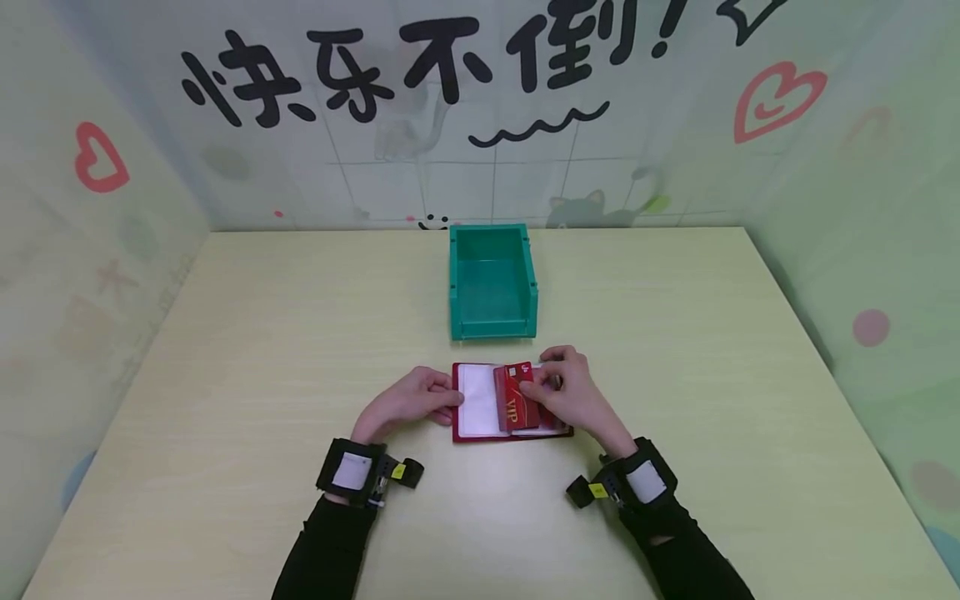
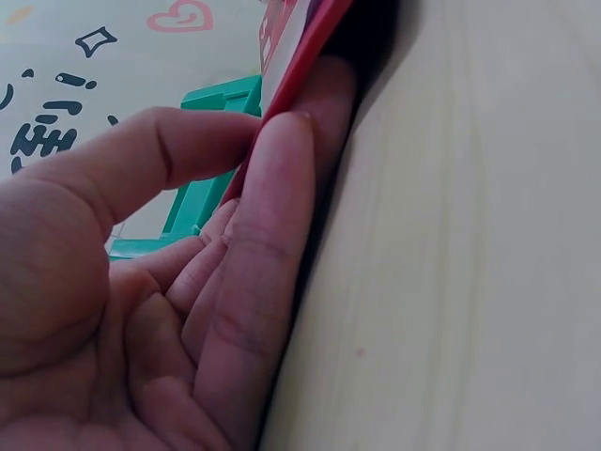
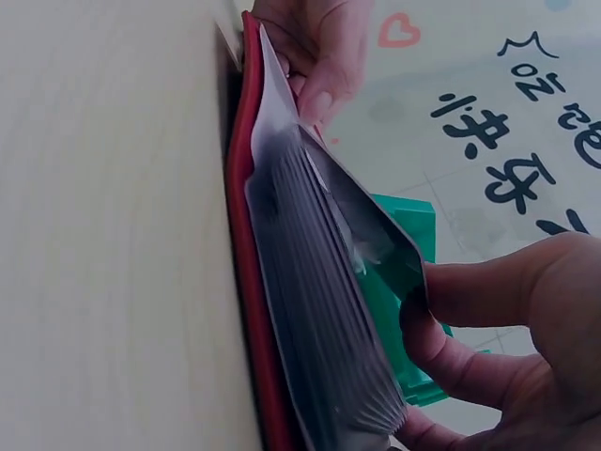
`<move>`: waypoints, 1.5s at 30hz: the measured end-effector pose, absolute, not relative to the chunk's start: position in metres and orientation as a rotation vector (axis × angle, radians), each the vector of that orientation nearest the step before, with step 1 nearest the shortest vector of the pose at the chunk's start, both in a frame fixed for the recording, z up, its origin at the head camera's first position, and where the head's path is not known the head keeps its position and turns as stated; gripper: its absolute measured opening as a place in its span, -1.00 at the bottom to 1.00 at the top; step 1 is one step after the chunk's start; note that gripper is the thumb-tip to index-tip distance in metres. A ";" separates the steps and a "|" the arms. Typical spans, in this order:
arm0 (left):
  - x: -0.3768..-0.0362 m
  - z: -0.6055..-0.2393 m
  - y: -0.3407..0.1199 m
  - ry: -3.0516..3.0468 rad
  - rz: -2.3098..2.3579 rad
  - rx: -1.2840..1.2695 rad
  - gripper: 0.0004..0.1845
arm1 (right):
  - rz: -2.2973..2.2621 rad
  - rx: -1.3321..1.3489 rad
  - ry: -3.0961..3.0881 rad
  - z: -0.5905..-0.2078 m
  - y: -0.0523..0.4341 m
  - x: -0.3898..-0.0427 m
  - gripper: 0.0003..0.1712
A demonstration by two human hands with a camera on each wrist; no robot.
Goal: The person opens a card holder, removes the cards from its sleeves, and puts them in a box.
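Note:
A red card holder [image 1: 477, 401] lies spread on the table, its white inner side facing up. My left hand [image 1: 412, 398] pinches its left edge between thumb and fingers; in the left wrist view the red cover [image 2: 305, 68] is tilted up off the table there. A red card marked VIP [image 1: 516, 410] shows on the lifted clear page. With thumb and forefinger, my right hand [image 1: 567, 388] pinches the edge of that page [image 3: 364, 199], raised from a stack of clear sleeves [image 3: 315, 291] in the right wrist view.
Behind the card holder stands a teal open-fronted bin [image 1: 493, 327]. The pale wooden table [image 1: 300, 317] meets a printed backdrop [image 1: 450, 183] at the back, with printed side panels left and right.

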State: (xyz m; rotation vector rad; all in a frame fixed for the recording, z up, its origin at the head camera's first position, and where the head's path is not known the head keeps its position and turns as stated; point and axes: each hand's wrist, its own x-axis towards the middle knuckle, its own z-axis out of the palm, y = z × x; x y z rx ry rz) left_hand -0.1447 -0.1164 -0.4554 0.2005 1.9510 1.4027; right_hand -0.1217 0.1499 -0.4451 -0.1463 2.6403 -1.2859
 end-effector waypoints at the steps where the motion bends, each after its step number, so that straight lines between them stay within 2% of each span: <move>1: -0.145 -0.456 -0.116 1.950 1.403 0.201 -0.83 | -1.290 -0.148 2.631 -0.444 0.152 -0.123 -0.78; 14: -0.146 -0.457 -0.116 1.941 1.406 0.199 -0.84 | -1.224 -0.163 2.713 -0.407 0.161 -0.146 -0.76; 23: -0.146 -0.457 -0.115 1.939 1.416 0.196 -0.81 | -1.265 -0.208 2.770 -0.381 0.145 -0.189 -0.76; 26: -0.146 -0.456 -0.115 1.942 1.411 0.192 -0.81 | -1.213 -0.176 2.770 -0.374 0.138 -0.205 -0.67; 30: -0.146 -0.455 -0.116 1.950 1.403 0.186 -0.80 | -1.097 -0.135 2.796 -0.370 0.124 -0.222 -0.42; 34: -0.146 -0.455 -0.116 1.951 1.402 0.187 -0.80 | -0.928 -0.161 2.827 -0.371 0.109 -0.237 -0.29; 45: -0.147 -0.457 -0.116 1.953 1.403 0.198 -0.80 | -0.454 -0.267 2.741 -0.381 0.073 -0.256 -0.30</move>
